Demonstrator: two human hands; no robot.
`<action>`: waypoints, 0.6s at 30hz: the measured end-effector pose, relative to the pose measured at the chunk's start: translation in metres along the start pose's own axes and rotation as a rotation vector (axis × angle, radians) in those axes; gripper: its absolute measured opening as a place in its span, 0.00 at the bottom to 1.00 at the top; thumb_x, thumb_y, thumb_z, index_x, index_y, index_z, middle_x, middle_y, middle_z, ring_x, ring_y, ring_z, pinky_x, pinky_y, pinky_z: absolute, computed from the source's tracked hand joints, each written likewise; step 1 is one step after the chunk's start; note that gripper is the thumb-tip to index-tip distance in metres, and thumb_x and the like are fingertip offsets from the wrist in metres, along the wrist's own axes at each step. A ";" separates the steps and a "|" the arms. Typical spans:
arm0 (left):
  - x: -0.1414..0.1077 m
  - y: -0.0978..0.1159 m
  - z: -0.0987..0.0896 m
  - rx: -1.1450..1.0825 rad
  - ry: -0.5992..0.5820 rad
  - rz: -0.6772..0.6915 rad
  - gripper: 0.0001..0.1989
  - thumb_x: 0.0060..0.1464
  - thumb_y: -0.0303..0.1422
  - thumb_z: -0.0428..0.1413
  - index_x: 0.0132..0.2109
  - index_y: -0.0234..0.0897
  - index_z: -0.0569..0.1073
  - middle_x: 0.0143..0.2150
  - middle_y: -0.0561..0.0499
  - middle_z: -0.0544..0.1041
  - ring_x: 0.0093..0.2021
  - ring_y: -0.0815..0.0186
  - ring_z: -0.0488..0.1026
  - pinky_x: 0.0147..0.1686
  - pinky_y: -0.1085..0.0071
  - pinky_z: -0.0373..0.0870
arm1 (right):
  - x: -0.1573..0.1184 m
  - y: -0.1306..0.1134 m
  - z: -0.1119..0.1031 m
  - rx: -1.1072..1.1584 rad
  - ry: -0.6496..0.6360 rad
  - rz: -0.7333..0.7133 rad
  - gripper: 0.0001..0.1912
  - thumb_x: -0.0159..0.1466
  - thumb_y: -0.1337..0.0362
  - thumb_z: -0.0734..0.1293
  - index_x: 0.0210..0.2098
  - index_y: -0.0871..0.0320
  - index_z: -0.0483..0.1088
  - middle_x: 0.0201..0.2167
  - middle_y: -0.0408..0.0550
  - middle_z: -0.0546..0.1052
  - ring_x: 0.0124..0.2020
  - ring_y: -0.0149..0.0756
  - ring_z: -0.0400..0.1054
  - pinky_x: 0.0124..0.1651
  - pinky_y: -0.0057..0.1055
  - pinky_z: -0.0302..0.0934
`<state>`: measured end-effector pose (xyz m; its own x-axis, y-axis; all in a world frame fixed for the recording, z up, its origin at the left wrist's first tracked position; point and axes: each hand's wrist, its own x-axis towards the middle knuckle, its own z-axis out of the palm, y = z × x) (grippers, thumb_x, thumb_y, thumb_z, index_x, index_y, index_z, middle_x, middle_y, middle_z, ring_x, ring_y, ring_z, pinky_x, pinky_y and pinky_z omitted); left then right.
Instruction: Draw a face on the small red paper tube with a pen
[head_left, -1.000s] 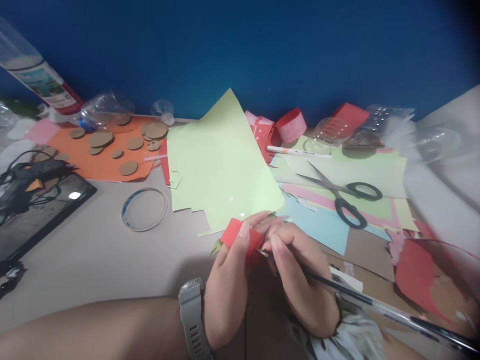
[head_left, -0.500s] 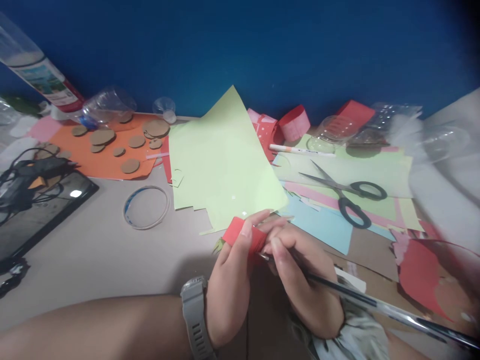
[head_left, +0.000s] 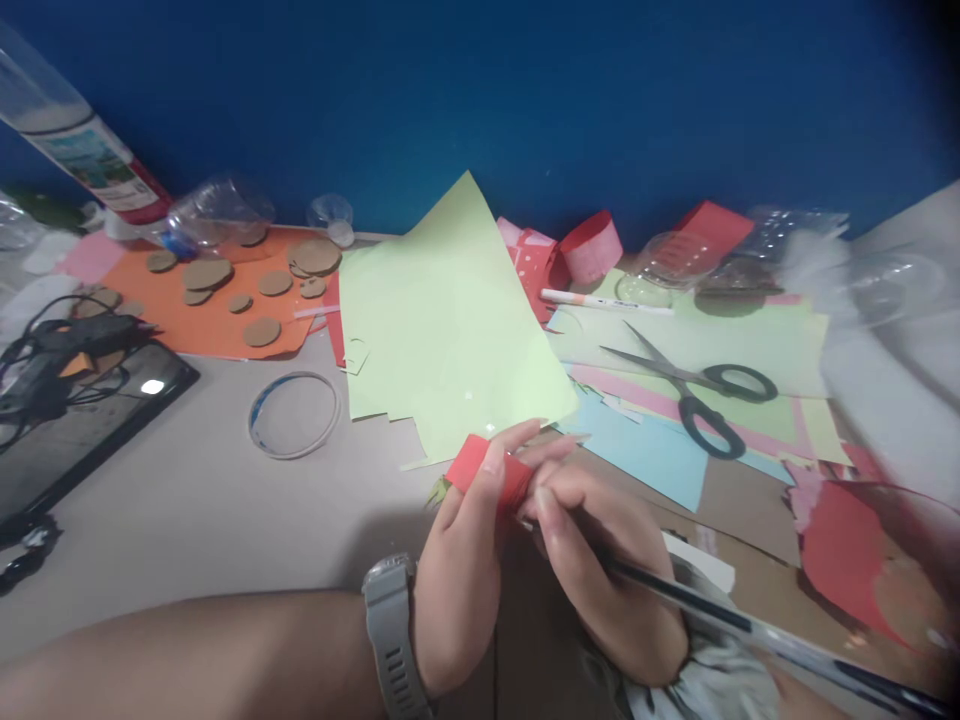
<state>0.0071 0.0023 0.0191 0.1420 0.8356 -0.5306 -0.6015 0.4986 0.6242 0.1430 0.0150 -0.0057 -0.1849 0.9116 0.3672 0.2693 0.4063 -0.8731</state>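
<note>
My left hand (head_left: 469,560), with a grey watch on its wrist, is closed on a small folded piece of red paper (head_left: 466,461). A bit of green paper (head_left: 437,490) pokes out at the red piece's left end. In my right hand (head_left: 600,540) is a pen (head_left: 720,618) with a clear barrel and a dark refill, pinched between thumb and fingers. Its tip lies close to the right end of the red paper, mostly hidden by my fingers. Just beyond both hands lies a large pale green sheet (head_left: 442,330).
Black-handled scissors (head_left: 694,385) and a white marker (head_left: 607,302) rest on coloured paper at right. A tape ring (head_left: 294,415) lies on the left, near a black device with cables (head_left: 97,410). Cardboard discs (head_left: 207,273) sit on orange paper (head_left: 169,325). A blue wall (head_left: 480,90) stands behind.
My right hand and the pen have shifted slightly, and the metal tip shows less than before. My left hand keeps its hold on the red paper almost unmoved.
</note>
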 end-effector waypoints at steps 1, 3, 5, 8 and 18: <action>0.000 0.000 0.000 -0.008 -0.008 0.004 0.21 0.85 0.50 0.58 0.62 0.44 0.90 0.66 0.45 0.95 0.76 0.47 0.85 0.85 0.46 0.68 | 0.000 0.000 0.000 -0.001 0.014 0.001 0.18 0.82 0.69 0.69 0.34 0.51 0.71 0.25 0.37 0.73 0.23 0.33 0.68 0.27 0.29 0.63; 0.001 -0.002 -0.002 -0.021 -0.025 0.011 0.21 0.84 0.51 0.59 0.62 0.44 0.90 0.65 0.45 0.95 0.76 0.46 0.85 0.85 0.45 0.68 | -0.001 -0.001 0.001 0.001 0.033 0.003 0.18 0.82 0.70 0.68 0.35 0.50 0.71 0.24 0.36 0.73 0.23 0.32 0.68 0.27 0.29 0.63; 0.002 -0.004 -0.004 -0.013 -0.033 0.015 0.21 0.84 0.50 0.58 0.63 0.45 0.90 0.66 0.46 0.95 0.76 0.47 0.84 0.85 0.45 0.67 | -0.001 -0.002 0.001 0.004 0.020 -0.009 0.17 0.81 0.70 0.69 0.35 0.50 0.71 0.25 0.36 0.73 0.24 0.32 0.69 0.28 0.29 0.64; 0.002 -0.005 -0.005 0.002 -0.034 0.015 0.21 0.86 0.49 0.57 0.62 0.46 0.90 0.66 0.48 0.95 0.76 0.49 0.84 0.85 0.46 0.67 | 0.000 -0.002 0.001 0.007 -0.001 -0.019 0.16 0.80 0.71 0.69 0.35 0.50 0.71 0.25 0.36 0.74 0.25 0.33 0.69 0.30 0.29 0.65; 0.002 -0.003 -0.004 0.039 -0.021 0.012 0.22 0.86 0.50 0.55 0.63 0.46 0.90 0.68 0.47 0.94 0.78 0.47 0.83 0.84 0.47 0.68 | 0.001 -0.004 0.002 -0.022 -0.002 -0.018 0.16 0.79 0.72 0.68 0.34 0.51 0.70 0.24 0.35 0.73 0.23 0.30 0.66 0.28 0.27 0.62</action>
<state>0.0060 0.0010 0.0139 0.1514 0.8459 -0.5114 -0.5725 0.4968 0.6523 0.1402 0.0143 -0.0027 -0.1919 0.9038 0.3825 0.2865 0.4244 -0.8590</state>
